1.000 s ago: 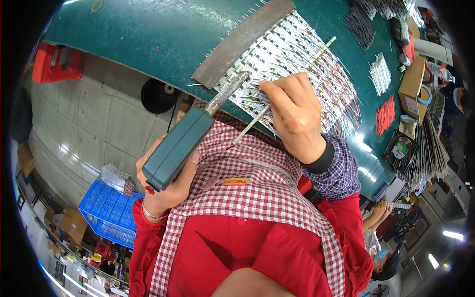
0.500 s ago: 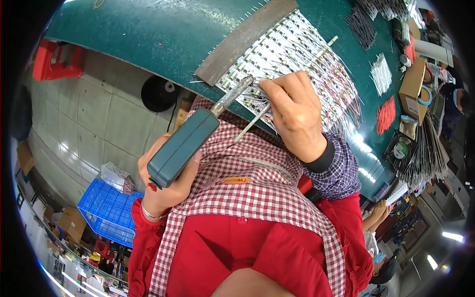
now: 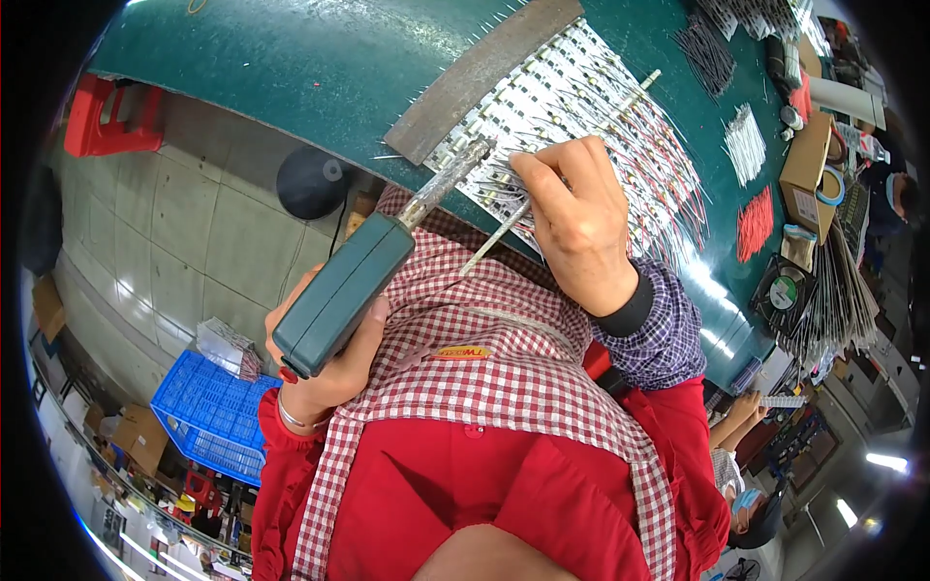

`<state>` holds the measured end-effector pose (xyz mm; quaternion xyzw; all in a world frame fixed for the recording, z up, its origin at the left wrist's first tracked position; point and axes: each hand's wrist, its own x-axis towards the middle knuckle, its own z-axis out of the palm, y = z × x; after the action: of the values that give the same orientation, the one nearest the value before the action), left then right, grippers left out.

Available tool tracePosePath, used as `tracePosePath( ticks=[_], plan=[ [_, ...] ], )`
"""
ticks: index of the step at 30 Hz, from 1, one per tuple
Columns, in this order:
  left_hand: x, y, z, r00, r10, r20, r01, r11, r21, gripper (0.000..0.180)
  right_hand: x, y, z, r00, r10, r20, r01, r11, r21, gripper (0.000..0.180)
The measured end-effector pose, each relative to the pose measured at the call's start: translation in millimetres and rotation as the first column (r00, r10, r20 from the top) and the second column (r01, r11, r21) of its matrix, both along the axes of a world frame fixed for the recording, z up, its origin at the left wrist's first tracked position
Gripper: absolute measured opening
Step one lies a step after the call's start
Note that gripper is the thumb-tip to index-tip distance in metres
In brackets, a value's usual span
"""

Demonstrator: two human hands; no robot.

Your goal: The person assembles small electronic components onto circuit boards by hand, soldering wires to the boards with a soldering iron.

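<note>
Head view: left hand (image 3: 337,376) grips a soldering tool (image 3: 349,290); right hand (image 3: 581,228) pinches something unclear above boards (image 3: 528,102).

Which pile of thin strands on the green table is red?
The red pile, left of the cardboard box. Its colour sets it apart: above it in the picture lie the white pile, then the dark pile.

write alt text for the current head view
A person's left grip holds a green soldering gun, its barrel over wired white circuit boards on a green workbench. The right grip is over the boards; red wires and white wires lie farther right.
</note>
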<state>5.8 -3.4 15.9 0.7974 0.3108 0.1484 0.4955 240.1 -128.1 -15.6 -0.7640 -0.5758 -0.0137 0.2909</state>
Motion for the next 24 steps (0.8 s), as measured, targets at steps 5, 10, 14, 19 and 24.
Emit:
tracePosePath(
  ticks=[5, 10, 14, 19, 24],
  plan=[
    [-0.3, -0.3, 0.3, 1.0, 0.0, -0.006, 0.0, 1.0, 0.028, 0.023, -4.2, -2.6, 1.1, 1.0, 0.001, -0.004, -0.001, 0.999, 0.05, 0.031],
    [-2.9, -0.9, -1.0, 1.0, -0.011, -0.004, 0.012, 0.999, 0.045, 0.023, -7.9, -3.7, 1.1, 0.999, -0.007, -0.044, 0.007, 1.0, 0.005, 0.03],
    [-4.8, -2.1, -2.5, 1.0, -0.016, 0.003, 0.016, 0.998, 0.053, 0.023, -9.4, -4.2, 2.0, 0.999, -0.012, -0.039, 0.01, 0.999, -0.043, 0.029],
    [-4.0, -2.7, -1.2, 1.0, -0.028, -0.001, 0.028, 0.999, 0.045, 0.023, -6.6, -3.7, -5.1, 0.999, 0.035, 0.005, -0.035, 0.999, 0.023, 0.029],
    [-4.7, -3.8, -4.9, 0.999, -0.034, 0.019, 0.033, 0.999, 0.029, 0.021, -5.9, -3.4, -5.6, 0.999, 0.042, 0.01, -0.043, 0.999, 0.015, 0.029]
  ],
)
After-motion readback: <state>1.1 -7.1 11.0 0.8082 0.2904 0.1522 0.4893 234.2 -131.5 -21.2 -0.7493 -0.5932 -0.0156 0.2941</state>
